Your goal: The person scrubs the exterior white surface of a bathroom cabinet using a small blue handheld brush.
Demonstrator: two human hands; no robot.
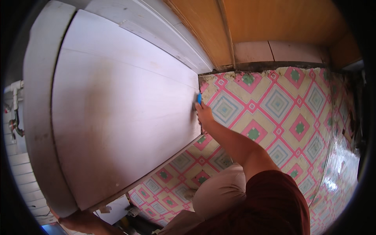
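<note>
White panel: the big white panel [129,105] fills the left half, its long axis running left to right, narrowing toward the floor end; brownish smudges mark its face.
Panel edges: a thick pale edge strip [38,117] bounds it on the left, a dark gap between; the right end meets the patterned floor [309,137].
Blue object: the small blue object [199,98] is at the panel's right end, just beside the edge; its visible part points up the picture, long axis nearly upright. Its exact kind is too small to tell.
Right hand: the right hand [204,114] has its fingers closed around the blue object, the arm reaching up from the lower right.
Left hand: the left hand [81,221] is at the bottom corner of the edge strip; its fingers are mostly hidden, so I cannot tell how far open they are or whether they grip.
Floor room: pink, cream and green diamonds spread rightward from the right hand to a shiny area; the person's knee in pale trousers [219,190] takes up space below.
Cupboard: the wooden cupboard [286,19] borders the floor above; its contents are hidden.
Far left: white pipe [15,94] before tiles.
</note>
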